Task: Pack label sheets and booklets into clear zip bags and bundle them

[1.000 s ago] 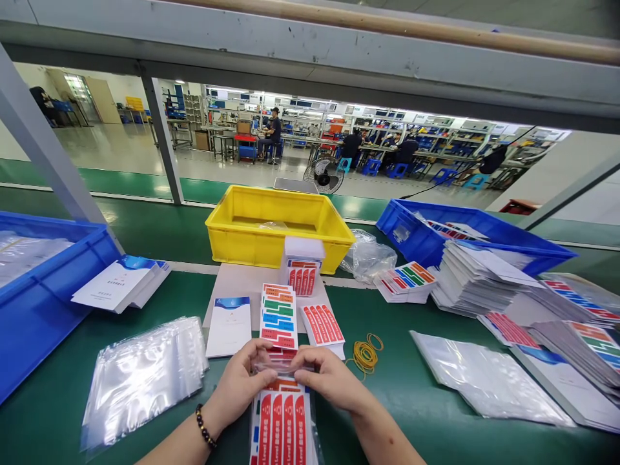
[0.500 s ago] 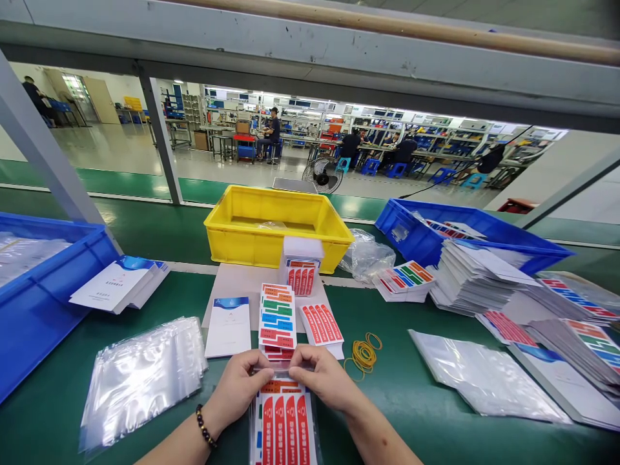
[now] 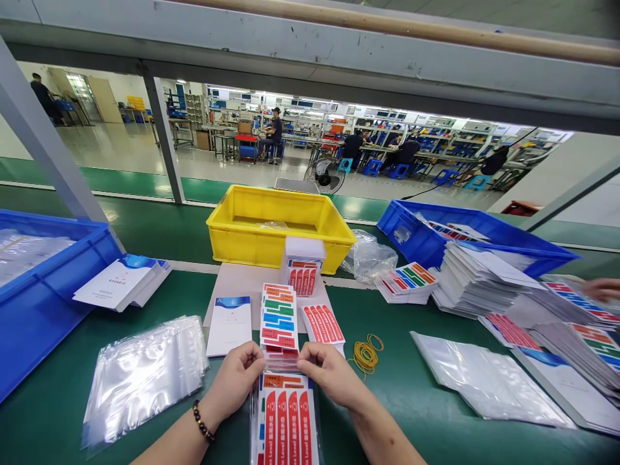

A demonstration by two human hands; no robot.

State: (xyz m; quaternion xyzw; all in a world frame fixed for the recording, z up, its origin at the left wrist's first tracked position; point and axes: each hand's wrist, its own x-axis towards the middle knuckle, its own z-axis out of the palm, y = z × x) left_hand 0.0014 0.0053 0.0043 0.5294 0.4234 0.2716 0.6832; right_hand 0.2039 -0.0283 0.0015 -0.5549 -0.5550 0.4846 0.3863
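Note:
My left hand [image 3: 236, 381] and my right hand [image 3: 329, 374] pinch the top edge of a clear plastic bag [image 3: 285, 420] that holds red label sheets, low in the middle on the green belt. Both hands are closed on the bag's mouth. Just beyond them lie a stack of coloured label sheets [image 3: 278, 316], a stack of red label sheets [image 3: 322, 323] and a white booklet [image 3: 229, 325]. A small white box of red labels [image 3: 303, 265] stands behind those.
A yellow bin [image 3: 278, 226] sits at the back centre, with blue bins at the left [image 3: 43, 290] and right [image 3: 475, 232]. Empty clear bags [image 3: 143, 371] lie left, yellow rubber bands [image 3: 367, 352] right of my hands. Paper stacks [image 3: 477, 278] fill the right side, where another person's hand [image 3: 600, 289] shows.
My hands have moved slightly apart along the bag's top edge, and the bag with the red labels has shifted a little away from me. A person's hand has appeared at the right edge.

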